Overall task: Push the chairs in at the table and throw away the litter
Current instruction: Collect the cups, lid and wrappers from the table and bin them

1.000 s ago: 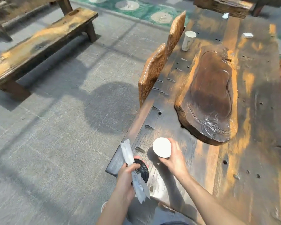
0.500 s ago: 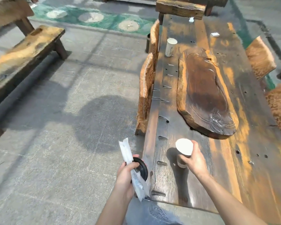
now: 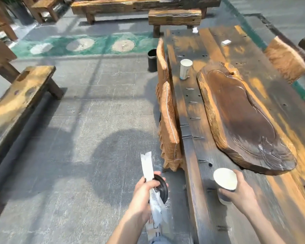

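My left hand (image 3: pixel 143 192) grips a white paper wrapper (image 3: pixel 151 184) together with a black cup lid (image 3: pixel 161 188), held over the floor beside the table. My right hand (image 3: pixel 239 192) grips a white paper cup (image 3: pixel 224 179) just above the near end of the long wooden table (image 3: pixel 194 155). A second white paper cup (image 3: pixel 185 68) stands farther up the table. Small white scraps (image 3: pixel 225 42) (image 3: pixel 195 30) lie near the far end. Two chair backs (image 3: pixel 169 124) (image 3: pixel 161 55) stand tight against the table's left edge.
A carved wooden tray (image 3: pixel 239 117) lies on the table's middle. A black bin (image 3: pixel 152 60) stands on the floor beyond the far chair. Another chair (image 3: pixel 285 59) sits on the table's right side. Wooden benches (image 3: pixel 16 95) (image 3: pixel 174 17) stand left and behind; paved floor lies between.
My right hand has lifted the paper cup off the table and drawn it slightly toward me. The view has swung up, showing the bin and far benches. My left hand keeps its hold.
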